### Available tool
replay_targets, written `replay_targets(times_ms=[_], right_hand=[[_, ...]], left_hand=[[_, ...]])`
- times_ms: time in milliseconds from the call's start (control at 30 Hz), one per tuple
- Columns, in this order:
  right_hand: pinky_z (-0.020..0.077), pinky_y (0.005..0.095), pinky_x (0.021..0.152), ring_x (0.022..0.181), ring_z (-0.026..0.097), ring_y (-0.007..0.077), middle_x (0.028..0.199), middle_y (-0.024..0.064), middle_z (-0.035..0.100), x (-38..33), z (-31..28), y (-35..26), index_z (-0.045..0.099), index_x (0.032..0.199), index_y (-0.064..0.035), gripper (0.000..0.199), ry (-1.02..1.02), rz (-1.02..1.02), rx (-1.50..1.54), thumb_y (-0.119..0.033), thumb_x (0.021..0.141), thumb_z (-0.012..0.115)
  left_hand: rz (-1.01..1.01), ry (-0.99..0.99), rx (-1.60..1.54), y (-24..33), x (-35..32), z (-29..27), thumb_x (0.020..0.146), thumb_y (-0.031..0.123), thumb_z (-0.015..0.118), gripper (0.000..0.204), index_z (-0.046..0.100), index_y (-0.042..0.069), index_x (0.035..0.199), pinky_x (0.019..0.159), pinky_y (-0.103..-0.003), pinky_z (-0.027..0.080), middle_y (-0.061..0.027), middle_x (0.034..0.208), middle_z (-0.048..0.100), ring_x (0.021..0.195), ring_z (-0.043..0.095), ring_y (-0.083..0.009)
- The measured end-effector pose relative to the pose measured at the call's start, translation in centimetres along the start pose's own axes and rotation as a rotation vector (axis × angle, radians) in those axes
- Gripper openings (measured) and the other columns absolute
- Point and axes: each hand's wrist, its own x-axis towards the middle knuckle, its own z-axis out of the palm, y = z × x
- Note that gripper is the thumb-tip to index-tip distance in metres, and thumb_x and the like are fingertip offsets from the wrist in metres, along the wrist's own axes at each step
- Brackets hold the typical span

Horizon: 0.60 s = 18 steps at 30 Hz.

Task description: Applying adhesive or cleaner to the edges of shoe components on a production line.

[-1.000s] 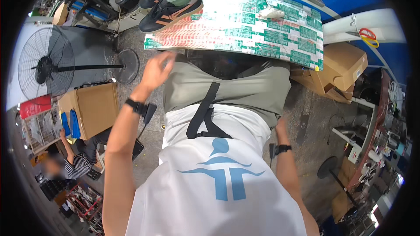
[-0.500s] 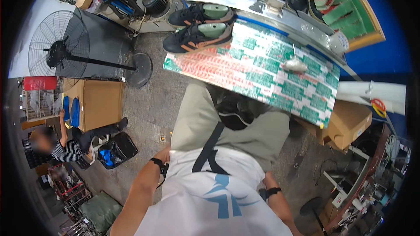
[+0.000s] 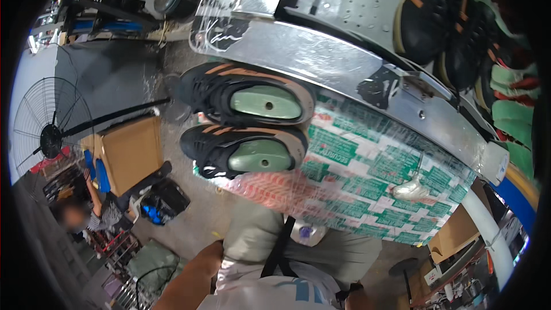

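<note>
Two black shoes (image 3: pixel 244 123) on the bench, well apart from the fingers (hands hidden).

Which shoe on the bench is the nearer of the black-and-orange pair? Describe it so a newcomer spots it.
Start at the work surface covered in green-and-red printed sheet under clear film. On its left end lie two black shoes with orange stripes, each with a pale green last inside. The nearer shoe is the lower one in the picture, overhanging the surface's left edge, closer to the person than the upper shoe.
</note>
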Motion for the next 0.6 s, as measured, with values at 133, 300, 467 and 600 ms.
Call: replay_targets(times_ms=[133,300,467,600], right_hand=[[0.0540,0.0454,0.108,0.125,0.066,0.0370,0.136,0.0243,0.069,-1.6,1.4,3.5,0.072,0.128,-0.0012,0.034,0.114,-0.034,0.343,-0.021,0.100,0.068],[0.0541,0.0435,0.105,0.122,0.068,0.0336,0.134,0.0223,0.070,2.1,-0.9,4.5,0.072,0.128,-0.0012,0.034,0.400,-0.206,0.738,-0.022,0.102,0.067],[0.0543,0.0417,0.103,0.118,0.069,0.0302,0.131,0.0203,0.071,4.2,-4.2,1.5,0.072,0.127,-0.0013,0.033,0.728,-0.471,1.203,-0.024,0.103,0.066],[0.0551,0.0399,0.096,0.109,0.070,0.0289,0.121,0.0183,0.073,0.5,-3.7,2.8,0.073,0.121,-0.0011,0.027,1.075,-0.469,1.171,-0.020,0.104,0.064]], left_hand=[[0.017,-0.025,0.022,0.6,-1.5,0.6,0.111,0.034,0.051,0.042,0.076,0.002,0.124,0.084,-0.044,0.059,-0.0174,0.119,0.078,0.098,0.073,-0.0305],[0.196,0.044,0.035,5.3,2.7,1.5,0.112,0.033,0.050,0.042,0.076,0.002,0.123,0.084,-0.044,0.059,-0.0178,0.116,0.078,0.097,0.073,-0.0308],[0.293,0.208,0.185,8.1,6.0,-0.1,0.110,0.028,0.054,0.035,0.077,0.003,0.114,0.081,-0.042,0.058,-0.0197,0.105,0.078,0.088,0.073,-0.0272],[0.558,0.440,-0.121,21.0,2.0,-5.7,0.102,0.017,0.064,0.019,0.073,0.002,0.096,0.076,-0.040,0.056,-0.0142,0.084,0.076,0.075,0.070,-0.0224]])
